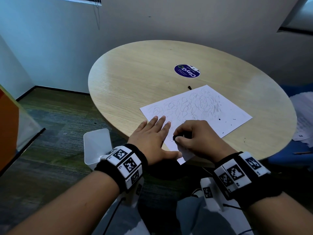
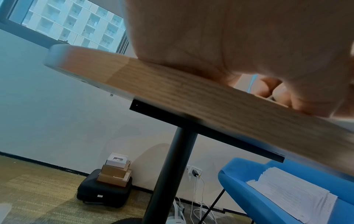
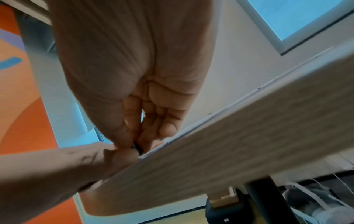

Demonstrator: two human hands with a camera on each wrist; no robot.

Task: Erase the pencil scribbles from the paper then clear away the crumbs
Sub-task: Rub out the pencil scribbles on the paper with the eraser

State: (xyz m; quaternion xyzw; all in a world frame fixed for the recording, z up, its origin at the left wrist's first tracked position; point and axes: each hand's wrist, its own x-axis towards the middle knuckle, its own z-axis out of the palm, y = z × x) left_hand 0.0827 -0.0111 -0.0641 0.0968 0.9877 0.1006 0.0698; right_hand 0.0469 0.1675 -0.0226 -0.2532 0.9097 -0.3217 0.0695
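- where the head view centres, one paper [image 1: 203, 112] lies on one round table [image 1: 135, 73], pencil scribbles [image 1: 189, 104] across its upper half.
- dark crumbs [image 1: 227, 119] dot the paper's right side; one bigger dark bit [image 1: 189, 87] sits on the table just above the sheet.
- one white bin [image 1: 96, 145] stands at lower left below the table edge; its contents cannot be seen.
- left hand [image 1: 152, 141] lies flat, fingers straight and spread, pressing the paper's lower left corner.
- right hand [image 1: 198, 138] curls its fingers round a dark eraser [image 1: 175, 137], pinched against the paper at lower centre.
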